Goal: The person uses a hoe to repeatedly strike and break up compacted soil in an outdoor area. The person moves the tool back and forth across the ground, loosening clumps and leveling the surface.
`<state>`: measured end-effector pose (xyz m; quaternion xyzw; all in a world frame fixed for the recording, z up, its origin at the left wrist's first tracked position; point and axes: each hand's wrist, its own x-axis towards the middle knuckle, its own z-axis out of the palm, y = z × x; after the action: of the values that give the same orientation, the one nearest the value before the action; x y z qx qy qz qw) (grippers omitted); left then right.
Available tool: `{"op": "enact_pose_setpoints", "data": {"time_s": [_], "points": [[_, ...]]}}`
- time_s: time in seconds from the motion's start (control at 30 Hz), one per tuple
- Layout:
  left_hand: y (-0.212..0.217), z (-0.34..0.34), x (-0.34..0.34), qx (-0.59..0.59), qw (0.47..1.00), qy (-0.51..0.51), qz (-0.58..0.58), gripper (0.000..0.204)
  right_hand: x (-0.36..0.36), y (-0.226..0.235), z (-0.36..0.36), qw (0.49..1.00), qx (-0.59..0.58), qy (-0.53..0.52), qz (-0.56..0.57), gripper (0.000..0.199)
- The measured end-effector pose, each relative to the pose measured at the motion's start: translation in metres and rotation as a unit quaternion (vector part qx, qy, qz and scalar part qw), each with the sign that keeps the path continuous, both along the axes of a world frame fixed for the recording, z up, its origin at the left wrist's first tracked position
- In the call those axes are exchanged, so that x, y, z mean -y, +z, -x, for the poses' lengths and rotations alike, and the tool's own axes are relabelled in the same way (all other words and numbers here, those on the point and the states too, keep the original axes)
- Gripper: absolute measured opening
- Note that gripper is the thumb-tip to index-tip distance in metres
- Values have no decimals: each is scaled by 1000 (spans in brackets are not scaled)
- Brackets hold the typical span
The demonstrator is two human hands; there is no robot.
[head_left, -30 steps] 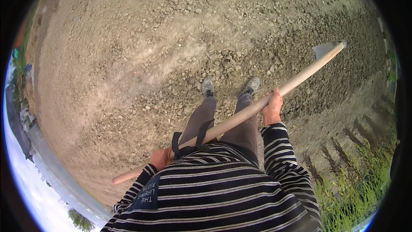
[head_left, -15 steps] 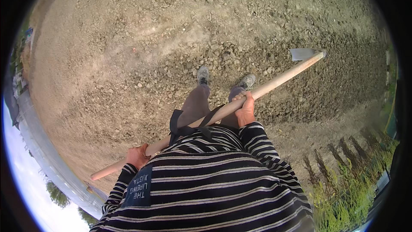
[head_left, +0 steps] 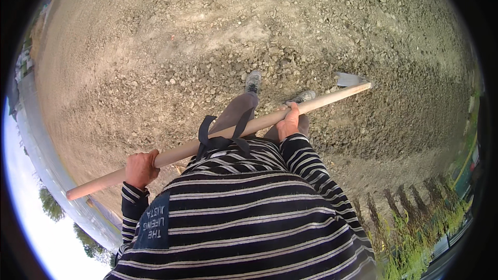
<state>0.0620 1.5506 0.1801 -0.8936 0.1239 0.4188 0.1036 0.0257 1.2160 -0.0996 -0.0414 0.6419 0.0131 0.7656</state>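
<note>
A hoe (head_left: 244, 126) with a long pale wooden handle slants across my body, from lower left up to the right. My left hand (head_left: 141, 169) is wrapped round the handle near its butt end. Farther up, my right hand (head_left: 289, 122) grips the same handle in front of my right leg. The flat grey metal blade (head_left: 350, 80) is at the far right end, over the loose soil; whether it touches the ground I cannot tell. Dark apron ties (head_left: 238, 134) hang at my waist beside the handle.
Cloddy, stony soil (head_left: 171, 93) spreads all round my feet. One shoe (head_left: 253, 81) is ahead of me, the other (head_left: 303, 97) partly behind the handle. Tall green and brown plants (head_left: 415, 223) stand at the lower right. A long pale covered structure (head_left: 46, 129) runs along the left.
The hoe's blade has come nearer and to the left, while its butt end and my left hand have moved out left and up. My right hand has shifted slightly left.
</note>
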Motion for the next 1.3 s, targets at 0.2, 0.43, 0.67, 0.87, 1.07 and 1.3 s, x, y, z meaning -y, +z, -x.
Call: {"op": "enact_pose_setpoints", "data": {"time_s": [0.2,0.43,0.67,0.87,1.07,1.3], "points": [[-31,0,-25,3,999,15,47,18,8,8,8,1000,28,-2,1,12],[-99,-7,13,-51,990,-4,132,18,85,44,0,982,81,-35,167,15],[-29,-15,15,-45,999,-3,30,20,40,12,-9,997,18,-19,68,13],[-5,20,25,-25,999,47,-4,18,26,-8,-3,996,-53,69,-8,13],[-58,25,64,-68,994,52,72,21,104,3,-8,996,-13,50,72,14],[-93,28,121,-53,991,37,115,21,185,-15,-29,984,-30,75,162,17]]}}
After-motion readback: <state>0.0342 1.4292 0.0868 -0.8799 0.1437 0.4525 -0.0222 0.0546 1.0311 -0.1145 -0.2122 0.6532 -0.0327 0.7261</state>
